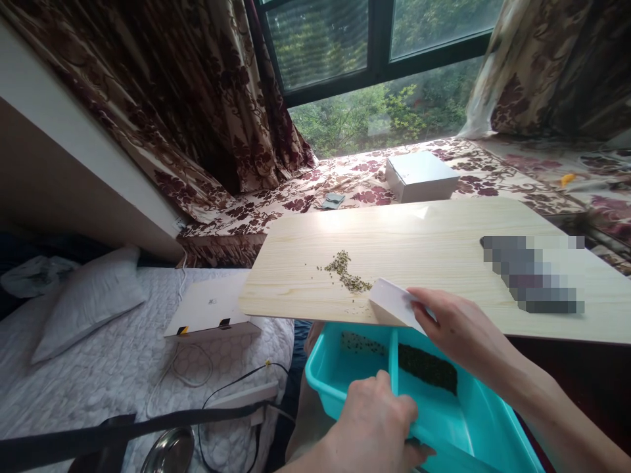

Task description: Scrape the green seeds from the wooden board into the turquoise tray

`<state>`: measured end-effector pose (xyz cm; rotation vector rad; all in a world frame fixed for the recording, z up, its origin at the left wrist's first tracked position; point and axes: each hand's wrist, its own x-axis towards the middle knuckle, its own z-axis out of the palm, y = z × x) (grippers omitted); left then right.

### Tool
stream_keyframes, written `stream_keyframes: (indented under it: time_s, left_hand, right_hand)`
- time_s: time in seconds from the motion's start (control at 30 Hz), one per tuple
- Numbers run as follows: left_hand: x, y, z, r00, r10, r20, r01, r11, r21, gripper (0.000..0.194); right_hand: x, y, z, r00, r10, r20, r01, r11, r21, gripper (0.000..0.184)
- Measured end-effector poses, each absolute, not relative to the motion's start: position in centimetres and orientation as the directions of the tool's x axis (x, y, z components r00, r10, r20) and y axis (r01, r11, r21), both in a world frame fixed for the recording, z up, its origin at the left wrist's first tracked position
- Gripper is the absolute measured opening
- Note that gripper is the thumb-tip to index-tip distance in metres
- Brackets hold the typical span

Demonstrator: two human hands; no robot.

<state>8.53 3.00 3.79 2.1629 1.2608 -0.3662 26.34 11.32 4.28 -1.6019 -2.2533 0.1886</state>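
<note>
My right hand [456,328] pinches a stiff white card [397,302] and holds it at the near edge of the wooden table board [444,256]. Left of the card lies a scattered trail of small greenish-brown seeds [345,270]. Below the edge is a turquoise divided bin [315,368], and my left hand [372,420] is closed on its inner divider. Some light and dark grains [362,343] lie in the bin's left compartment. A dark green mass of fine grains [428,368] fills part of the compartment to its right.
A blurred-out dark object [532,276] lies on the table's right side. Behind the table, a white box [424,174] sits on the flowered window ledge. To the left, the bed [118,348] bears another white box [211,302], cables and a metal bowl [170,450].
</note>
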Motion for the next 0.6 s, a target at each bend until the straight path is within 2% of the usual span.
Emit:
stream_keyframes:
  time_s: [0.33, 0.6]
  left_hand:
    - [7.9, 3.2, 2.6, 0.462, 0.750, -0.474, 0.882, -0.332, 0.335, 0.041]
    - [7.9, 3.1, 3.0, 0.455, 0.754, -0.473, 0.884, -0.317, 0.344, 0.041]
  right_hand:
    - [23.9, 10.1, 4.7, -0.443, 0.880, 0.173, 0.791, 0.474, -0.387, 0.029]
    - [22.8, 11.4, 4.4, -0.405, 0.897, 0.176, 0.826, 0.442, -0.350, 0.029]
